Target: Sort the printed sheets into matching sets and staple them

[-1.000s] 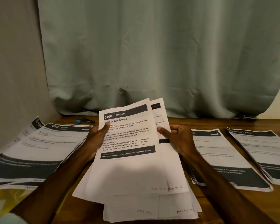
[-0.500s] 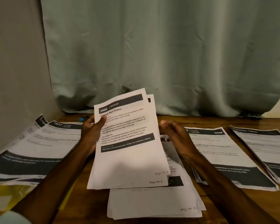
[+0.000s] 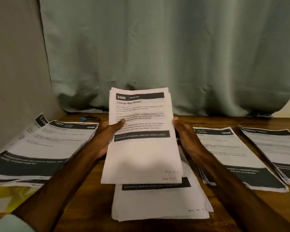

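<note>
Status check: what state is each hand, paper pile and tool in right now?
3406 sheets: held up tilted, edges nearly squared.
left hand: grips their left edge, thumb on front.
right hand: flat against their right edge.
centre stack: lying on the table, loosely fanned.
1623 pile: lying flat.
KITCHEN pile: lying flat.
blue-tipped tool: lying untouched.

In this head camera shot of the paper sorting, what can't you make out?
Head view:
- held sheets: body text blurred; only the 3406 heading reads.
- middle pile: upper part hidden under the held sheets.
- far-left pile: number cut off by the 1623 pile.
- blue-tipped object: too small and dark to identify.
</note>
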Motion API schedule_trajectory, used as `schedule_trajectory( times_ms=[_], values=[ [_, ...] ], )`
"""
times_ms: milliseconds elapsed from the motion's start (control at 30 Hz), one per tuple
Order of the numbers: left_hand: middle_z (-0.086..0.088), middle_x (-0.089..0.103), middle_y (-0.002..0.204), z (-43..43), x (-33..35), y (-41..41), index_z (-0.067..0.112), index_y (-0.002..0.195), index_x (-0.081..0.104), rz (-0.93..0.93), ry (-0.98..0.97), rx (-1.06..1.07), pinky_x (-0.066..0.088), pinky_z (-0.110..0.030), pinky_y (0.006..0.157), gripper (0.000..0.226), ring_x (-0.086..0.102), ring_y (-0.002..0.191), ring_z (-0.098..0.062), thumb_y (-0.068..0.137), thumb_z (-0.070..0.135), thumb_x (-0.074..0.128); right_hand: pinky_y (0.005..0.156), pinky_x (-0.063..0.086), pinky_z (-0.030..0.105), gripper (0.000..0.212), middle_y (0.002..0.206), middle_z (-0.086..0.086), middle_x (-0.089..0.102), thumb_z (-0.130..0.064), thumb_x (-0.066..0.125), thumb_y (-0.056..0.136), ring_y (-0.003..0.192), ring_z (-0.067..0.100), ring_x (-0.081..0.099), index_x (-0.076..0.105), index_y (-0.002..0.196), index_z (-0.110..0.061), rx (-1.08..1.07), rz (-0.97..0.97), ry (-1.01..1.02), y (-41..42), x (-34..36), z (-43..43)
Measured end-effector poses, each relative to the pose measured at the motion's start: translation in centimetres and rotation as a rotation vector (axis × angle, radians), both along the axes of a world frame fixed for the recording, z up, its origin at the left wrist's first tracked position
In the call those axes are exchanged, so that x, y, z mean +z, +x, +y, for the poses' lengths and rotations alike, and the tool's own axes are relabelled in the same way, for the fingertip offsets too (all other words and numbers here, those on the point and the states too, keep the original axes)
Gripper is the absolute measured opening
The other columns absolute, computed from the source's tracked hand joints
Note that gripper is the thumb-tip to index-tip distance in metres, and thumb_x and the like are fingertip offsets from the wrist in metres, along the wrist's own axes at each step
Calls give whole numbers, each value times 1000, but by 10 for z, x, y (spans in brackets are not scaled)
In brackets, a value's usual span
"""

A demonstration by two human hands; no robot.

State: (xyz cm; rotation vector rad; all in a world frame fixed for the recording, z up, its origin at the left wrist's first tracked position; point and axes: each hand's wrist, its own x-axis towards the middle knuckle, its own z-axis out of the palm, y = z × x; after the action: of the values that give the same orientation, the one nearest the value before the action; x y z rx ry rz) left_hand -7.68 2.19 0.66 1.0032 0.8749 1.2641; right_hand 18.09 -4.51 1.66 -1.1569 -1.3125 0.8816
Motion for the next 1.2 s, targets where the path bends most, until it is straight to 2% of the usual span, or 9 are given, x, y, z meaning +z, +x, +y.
schedule_trajectory(
  times_ms=[167, 267, 333, 433, 667, 867, 967, 1033, 1200],
  values=[
    [-13, 74, 118, 18, 0, -42, 12, 129, 65, -112, 43, 147, 63, -46, 77, 33, 74, 98, -31, 96, 15, 66, 82, 46, 24, 20, 109, -4, 67, -36, 60, 101, 108, 24, 64, 65, 110, -20, -328, -736, 20, 40, -3, 10],
    [-13, 74, 118, 19, -3, -47, 12, 129, 66, -126, 49, 157, 63, -46, 79, 32, 75, 92, -29, 97, 14, 65, 108, 43, 50, 58, 145, 12, 53, -54, 67, 91, 133, 36, 49, 55, 137, -19, -372, -1065, -366, 60, -16, 17],
    [-13, 74, 118, 20, -6, -44, 11, 129, 65, -105, 34, 162, 64, -44, 77, 34, 75, 88, -28, 96, 15, 67, 112, 40, 54, 68, 150, 15, 47, -55, 68, 89, 135, 39, 45, 46, 144, -20, -339, -1155, -543, 68, -25, 19],
    [-13, 74, 118, 21, -8, -40, 11, 130, 64, -69, 19, 164, 64, -44, 75, 37, 74, 93, -30, 94, 17, 69, 106, 46, 50, 53, 141, 12, 54, -49, 62, 95, 124, 34, 54, 47, 139, -24, -310, -1184, -469, 76, -30, 19],
    [-12, 73, 120, 25, -12, -44, 14, 132, 64, -48, 28, 142, 62, -48, 83, 46, 74, 100, -32, 88, 22, 74, 112, 39, 47, 51, 154, 12, 43, -43, 45, 106, 137, 33, 45, 38, 153, -23, -263, -1276, -387, 87, -27, 19],
    [-11, 74, 119, 23, -9, -44, 15, 131, 64, -48, 37, 97, 61, -49, 84, 42, 73, 99, -32, 90, 22, 72, 114, 38, 48, 54, 153, 10, 47, -47, 60, 98, 137, 32, 46, 53, 142, -17, -364, -1014, -161, 78, -24, 15],
    [-12, 74, 118, 18, -6, -40, 16, 130, 64, -42, 27, 63, 62, -49, 80, 48, 73, 101, -36, 84, 26, 75, 90, 53, 35, 38, 117, 3, 71, -50, 69, 91, 107, 23, 67, 69, 114, -20, -299, -858, -69, 47, -17, 9],
    [-12, 75, 116, 15, -5, -36, 16, 128, 65, -43, 23, 48, 63, -48, 77, 54, 73, 100, -36, 77, 28, 78, 66, 49, 25, 39, 84, -7, 68, -61, 75, 79, 76, 12, 63, 64, 89, -25, -210, -869, -165, 27, -19, 7],
    [-12, 75, 115, 15, -5, -34, 16, 127, 65, -10, 15, 56, 63, -47, 76, 56, 73, 98, -36, 74, 30, 78, 59, 43, 18, 46, 84, -10, 61, -54, 84, 73, 68, 5, 53, 64, 94, -20, -207, -868, -286, 20, -28, 13]
  ],
)
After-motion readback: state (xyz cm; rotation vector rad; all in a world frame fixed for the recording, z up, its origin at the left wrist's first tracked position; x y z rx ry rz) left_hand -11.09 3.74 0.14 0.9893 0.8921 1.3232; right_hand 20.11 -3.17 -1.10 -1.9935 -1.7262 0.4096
